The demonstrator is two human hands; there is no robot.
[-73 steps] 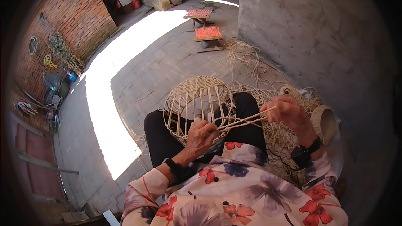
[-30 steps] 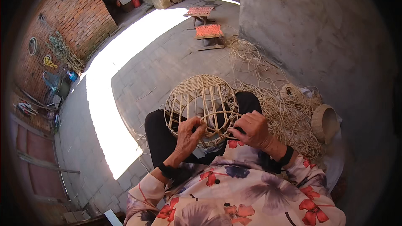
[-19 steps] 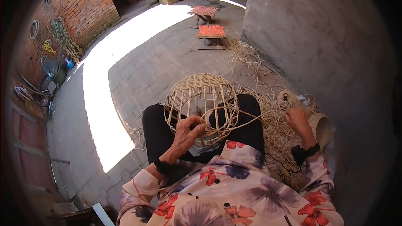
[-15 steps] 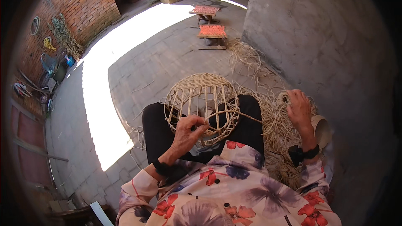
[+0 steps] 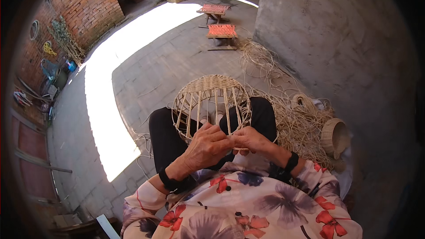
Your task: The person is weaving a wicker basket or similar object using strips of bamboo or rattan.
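A round, half-woven basket (image 5: 212, 82) of pale straw-coloured cord rests across my lap, between my knees. Its far part is closely woven; toward me, bare spokes run apart with open gaps. At the near rim my left hand (image 5: 206, 147) and my right hand (image 5: 253, 140) meet fingertip to fingertip. Both are closed in a pinch on the cord, though the fingers hide most of that grip and the rim beneath. A large tangled heap of loose cord (image 5: 294, 121) lies beside my right knee.
By the heap, a small woven basket (image 5: 334, 137) lies tipped on its side. A coil (image 5: 302, 101) rests on top of the cord. Two low stools with red woven seats (image 5: 222, 30) stand ahead. A grey wall (image 5: 336, 40) rises at the right, a brick wall (image 5: 88, 4) at far left.
My right hand has left the coil on the cord heap and come in to the basket's near rim, meeting my left hand. The left hand has shifted slightly right.
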